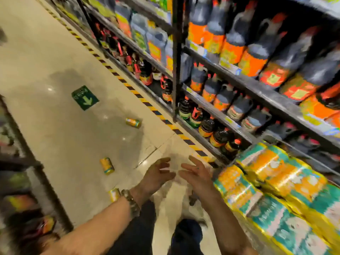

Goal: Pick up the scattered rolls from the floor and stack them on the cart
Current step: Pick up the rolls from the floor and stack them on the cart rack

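Both hands empty, fingers spread and loose, nothing grasped. Left hand [158, 175] and right hand [197, 174] sit side by side at lower centre of the frame, palms roughly facing each other, held above the floor [55, 57]. They are close together but not touching.

Three rolls lie on their sides on the floor, yellow-orange wrap with green ends:
- far roll [133, 123], centre frame, near the hazard tape
- middle roll [107, 165], lower left of centre, well apart from the far one
- near roll [114, 195], partly hidden behind the left wrist, just beside the bracelet [131, 203]

None of the three is touched by either hand.

Lower right: stack of wrapped packs [276, 190] in the same orange/green/yellow print, several layers high, just right of the right forearm. What the stack stands on can't be made out.

Right and upper frame: shelving [257, 91] full of dark bottles with orange and red labels. Yellow-black hazard tape [132, 90] runs along the shelf base. Green floor sticker [85, 97] with an arrow, left of centre. Another rack [36, 162] at the left edge, heavily blurred. Dark trouser legs [187, 234] at bottom centre.
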`<state>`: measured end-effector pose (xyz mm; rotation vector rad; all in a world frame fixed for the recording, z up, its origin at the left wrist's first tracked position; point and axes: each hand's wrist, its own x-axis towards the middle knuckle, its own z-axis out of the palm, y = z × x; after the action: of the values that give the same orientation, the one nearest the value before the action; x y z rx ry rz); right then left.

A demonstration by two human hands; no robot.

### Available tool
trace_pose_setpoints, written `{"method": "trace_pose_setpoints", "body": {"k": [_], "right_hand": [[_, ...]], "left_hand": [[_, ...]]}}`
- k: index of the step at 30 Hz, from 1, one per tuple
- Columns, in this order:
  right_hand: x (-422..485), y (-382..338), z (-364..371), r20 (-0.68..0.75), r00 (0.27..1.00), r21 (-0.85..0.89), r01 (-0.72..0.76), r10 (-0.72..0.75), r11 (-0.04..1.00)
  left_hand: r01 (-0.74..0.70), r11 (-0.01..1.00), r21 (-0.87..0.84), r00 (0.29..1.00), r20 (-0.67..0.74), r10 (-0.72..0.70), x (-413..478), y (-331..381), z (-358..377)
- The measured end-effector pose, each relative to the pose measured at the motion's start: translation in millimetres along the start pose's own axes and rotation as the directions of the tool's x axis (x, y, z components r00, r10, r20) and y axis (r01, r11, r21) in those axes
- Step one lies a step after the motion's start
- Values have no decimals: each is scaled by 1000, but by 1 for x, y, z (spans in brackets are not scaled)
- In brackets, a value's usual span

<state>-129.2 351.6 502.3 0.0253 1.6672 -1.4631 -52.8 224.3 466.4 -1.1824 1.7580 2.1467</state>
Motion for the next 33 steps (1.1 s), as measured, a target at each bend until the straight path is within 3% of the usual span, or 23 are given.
{"method": "trace_pose_setpoints", "body": {"k": [6, 13, 24, 28, 33], "right_hand": [[71, -13, 140, 175, 975, -317, -77, 138, 945], [136, -30, 253, 281, 926, -602, -34, 251, 798], [338, -22, 351, 248, 895, -798, -28, 371, 602], [451, 22, 377, 253, 884, -824, -16, 393, 566], [581, 113, 396, 240, 922, -863, 60, 303, 501]], "left_hand": [[17, 994, -112, 960, -277, -48, 6, -11, -146], [72, 969, -237, 813, -549, -195, 16, -36, -274], [280, 876, -392, 642, -603, -474, 133, -84, -387], [342, 851, -399, 599, -605, -525, 214, -140, -428], [457, 792, -404, 538, -584, -608, 325, -245, -460]]}}
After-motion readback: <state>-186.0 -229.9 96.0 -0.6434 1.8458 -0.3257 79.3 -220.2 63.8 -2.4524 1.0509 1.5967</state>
